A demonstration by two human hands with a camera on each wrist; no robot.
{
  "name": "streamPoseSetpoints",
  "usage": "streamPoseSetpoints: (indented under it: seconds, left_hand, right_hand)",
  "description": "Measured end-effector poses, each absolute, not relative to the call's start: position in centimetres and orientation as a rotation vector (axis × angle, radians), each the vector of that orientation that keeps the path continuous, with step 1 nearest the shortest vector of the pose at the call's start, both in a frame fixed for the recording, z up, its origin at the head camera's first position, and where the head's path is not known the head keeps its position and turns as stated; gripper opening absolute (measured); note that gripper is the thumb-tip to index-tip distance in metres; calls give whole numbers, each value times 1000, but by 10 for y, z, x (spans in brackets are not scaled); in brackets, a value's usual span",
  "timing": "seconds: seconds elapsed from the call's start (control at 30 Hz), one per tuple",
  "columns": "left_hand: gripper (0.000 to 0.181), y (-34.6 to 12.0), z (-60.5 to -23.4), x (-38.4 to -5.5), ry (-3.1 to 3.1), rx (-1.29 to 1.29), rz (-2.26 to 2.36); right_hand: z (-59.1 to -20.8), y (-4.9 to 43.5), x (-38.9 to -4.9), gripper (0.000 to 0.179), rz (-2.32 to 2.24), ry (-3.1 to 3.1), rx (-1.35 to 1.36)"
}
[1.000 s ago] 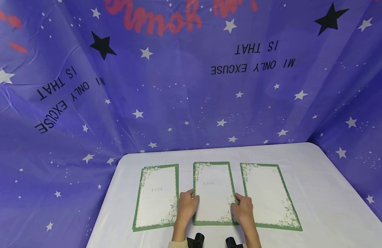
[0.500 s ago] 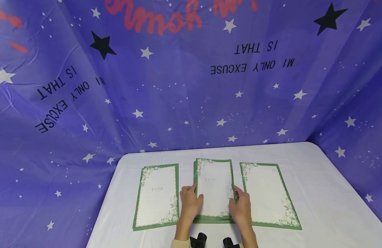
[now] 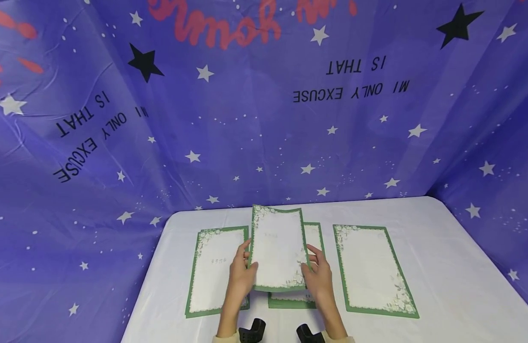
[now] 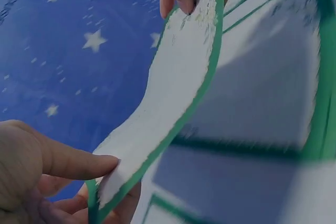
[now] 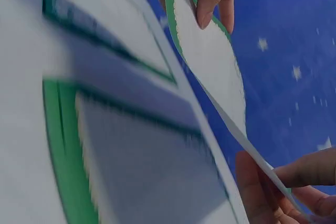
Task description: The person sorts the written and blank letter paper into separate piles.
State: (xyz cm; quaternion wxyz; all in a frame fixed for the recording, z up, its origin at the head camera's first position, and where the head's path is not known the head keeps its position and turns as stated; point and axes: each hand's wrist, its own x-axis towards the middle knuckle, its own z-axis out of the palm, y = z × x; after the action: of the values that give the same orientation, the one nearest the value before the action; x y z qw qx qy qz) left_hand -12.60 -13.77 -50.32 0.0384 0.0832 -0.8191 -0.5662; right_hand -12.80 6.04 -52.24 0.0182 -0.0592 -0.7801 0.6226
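Note:
Between both hands a sheet of paper (image 3: 278,252) with a green edge and a flower border is held up above the table, bowed in the wrist views. My left hand (image 3: 241,271) pinches its left edge, thumb on top and fingers beneath. On the right edge my right hand (image 3: 318,276) pinches it the same way. Beneath it lies the middle stack of like sheets (image 3: 313,238), partly covered. Faint handwriting shows on the raised sheet, too small to read.
To the left lies another stack of bordered sheets (image 3: 216,271) with faint writing, partly behind my left hand. A further bordered sheet (image 3: 375,267) lies to the right. The white table (image 3: 452,267) meets a blue star-printed curtain (image 3: 264,119) at its back edge.
The top sheet of the middle stack has been lifted off and carried up and to the left by both hands. The stack under it has come into view; the side papers stay put.

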Motion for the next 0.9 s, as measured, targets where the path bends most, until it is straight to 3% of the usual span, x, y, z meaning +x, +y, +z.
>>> streamPoseSetpoints:
  seconds: [0.3,0.5,0.7,0.9]
  left_hand:
    - [66,-207,-490,-107,-2572,423,-1552]
    - [68,-247,-502,-100,-2639,558,-1480]
    - [71,-262,-527,-100,-2689,629,-1387]
    - [71,-267,-543,-99,-2727,669,-1311]
  right_hand:
    - [-511,-9,-138,56,2034,-2431,102]
    - [-530,-54,-134,62,1935,-2567,229]
    - [-563,-75,-128,65,1812,-2669,314]
    - [-568,-81,-125,66,1700,-2724,253]
